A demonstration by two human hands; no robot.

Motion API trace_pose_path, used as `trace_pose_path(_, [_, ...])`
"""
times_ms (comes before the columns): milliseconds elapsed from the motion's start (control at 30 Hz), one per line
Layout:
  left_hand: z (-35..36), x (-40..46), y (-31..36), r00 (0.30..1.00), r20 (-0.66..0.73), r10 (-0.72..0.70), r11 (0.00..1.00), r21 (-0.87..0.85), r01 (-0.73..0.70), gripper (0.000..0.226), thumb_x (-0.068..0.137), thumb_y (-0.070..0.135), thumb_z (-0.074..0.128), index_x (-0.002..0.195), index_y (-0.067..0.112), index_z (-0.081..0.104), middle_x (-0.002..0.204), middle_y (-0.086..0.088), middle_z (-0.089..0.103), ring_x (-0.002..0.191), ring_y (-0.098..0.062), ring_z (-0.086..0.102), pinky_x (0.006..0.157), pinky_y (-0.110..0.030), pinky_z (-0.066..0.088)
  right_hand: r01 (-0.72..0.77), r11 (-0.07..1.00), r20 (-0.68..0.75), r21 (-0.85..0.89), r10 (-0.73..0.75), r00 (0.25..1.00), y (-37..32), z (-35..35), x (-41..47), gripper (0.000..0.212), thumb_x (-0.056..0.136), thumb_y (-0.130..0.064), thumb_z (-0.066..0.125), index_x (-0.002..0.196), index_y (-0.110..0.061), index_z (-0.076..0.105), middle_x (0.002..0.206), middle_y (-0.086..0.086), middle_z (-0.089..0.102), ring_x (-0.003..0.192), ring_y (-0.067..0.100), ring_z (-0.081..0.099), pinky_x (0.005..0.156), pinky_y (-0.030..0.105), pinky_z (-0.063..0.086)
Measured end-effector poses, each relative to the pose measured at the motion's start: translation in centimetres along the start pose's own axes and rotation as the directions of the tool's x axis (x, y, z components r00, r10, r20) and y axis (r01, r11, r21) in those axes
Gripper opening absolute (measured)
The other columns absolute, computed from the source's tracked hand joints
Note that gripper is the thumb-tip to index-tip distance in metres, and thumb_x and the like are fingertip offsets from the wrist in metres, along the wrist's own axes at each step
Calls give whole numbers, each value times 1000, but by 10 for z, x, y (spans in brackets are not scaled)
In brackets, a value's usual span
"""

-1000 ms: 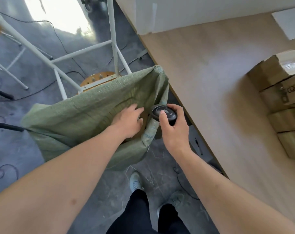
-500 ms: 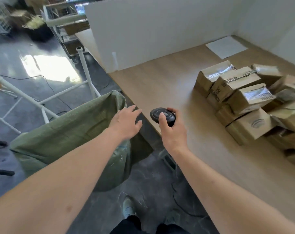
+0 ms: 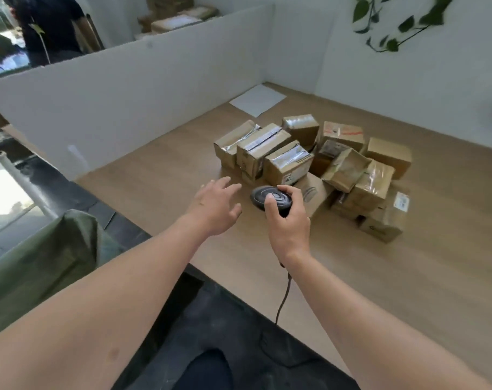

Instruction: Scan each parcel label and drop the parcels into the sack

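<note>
Parcel-scanning station, job well short of finished: a heap of small cardboard parcels [image 3: 320, 164], more than a dozen by rough count, is sitting on the wooden table [image 3: 408, 277], none yet in hand. The green woven sack [image 3: 42, 263] is hanging off the table's left edge, its contents hidden from view. Parcels are looking worn: brown boxes, creased and dented, several bound in shiny clear tape, a few showing white printed labels, stacked loosely and touching one another. The left hand [image 3: 215, 205] is reaching toward the near-left boxes, fingers spread and holding nothing. The right hand [image 3: 288, 223] is gripping a black corded handheld scanner [image 3: 270, 197], thumb resting on top, its cable [image 3: 282, 299] trailing down over the table edge. Next due, by judgement: pick one box, scan, drop.
</note>
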State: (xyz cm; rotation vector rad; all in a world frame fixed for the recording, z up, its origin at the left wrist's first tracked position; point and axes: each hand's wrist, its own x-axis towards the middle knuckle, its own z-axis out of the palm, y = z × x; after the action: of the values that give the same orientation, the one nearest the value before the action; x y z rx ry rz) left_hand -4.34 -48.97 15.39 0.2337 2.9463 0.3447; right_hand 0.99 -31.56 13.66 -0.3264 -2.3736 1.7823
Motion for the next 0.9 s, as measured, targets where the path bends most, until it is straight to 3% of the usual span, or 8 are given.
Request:
trace_pose_path(100, [3, 30, 34, 996, 13, 90, 996, 16, -90, 62, 104, 45, 54, 161, 28, 39, 170, -4, 29, 154, -34, 29, 127, -48, 23, -33, 999, -96, -11, 32, 995, 10, -31, 18, 27, 104, -45, 64, 129, -38, 59, 102, -26, 64, 96, -4, 63, 79, 23, 48])
trace_pose_path(200, [5, 64, 67, 982, 36, 186, 982, 27, -187, 61, 103, 43, 55, 161, 28, 39, 170, -4, 30, 153, -33, 31, 126, -49, 25, -79, 997, -198, -15, 75, 977, 19, -56, 38, 25, 103, -47, 64, 127, -39, 58, 101, -26, 65, 95, 1, 65, 82, 26, 51])
trace_pose_path(333, [11, 111, 110, 937, 56, 346, 936, 41, -348, 63, 103, 44, 56, 160, 24, 41, 167, -6, 35, 149, -31, 37, 124, -45, 31, -137, 991, -360, 9, 131, 924, 30, -87, 68, 24, 104, -41, 65, 126, -35, 58, 101, -23, 63, 92, -4, 62, 75, 10, 45])
trace_pose_path(467, [20, 155, 154, 876, 92, 473, 879, 16, -476, 62, 104, 45, 53, 161, 27, 38, 170, -3, 29, 154, -30, 32, 124, -47, 33, -208, 978, -530, 34, 194, 826, 42, -114, 92, 22, 104, -40, 66, 124, -34, 59, 97, -25, 63, 94, 11, 62, 86, 29, 46])
trace_pose_path(733, [38, 201, 247, 738, 136, 661, 745, -3, -667, 60, 103, 40, 55, 160, 27, 39, 168, -5, 33, 152, -32, 34, 123, -48, 34, -305, 948, -705, 92, 278, 652, 65, -170, 108, 19, 104, -40, 65, 121, -38, 58, 100, -21, 67, 93, 11, 65, 80, 31, 47])
trace_pose_path(900, [54, 206, 308, 691, 165, 704, 701, 1, -714, 60, 104, 40, 55, 160, 25, 39, 170, -7, 30, 156, -30, 28, 125, -46, 30, -355, 926, -731, 129, 330, 597, 83, -217, 116, 25, 102, -44, 64, 125, -38, 58, 100, -24, 66, 96, 16, 67, 81, 33, 49])
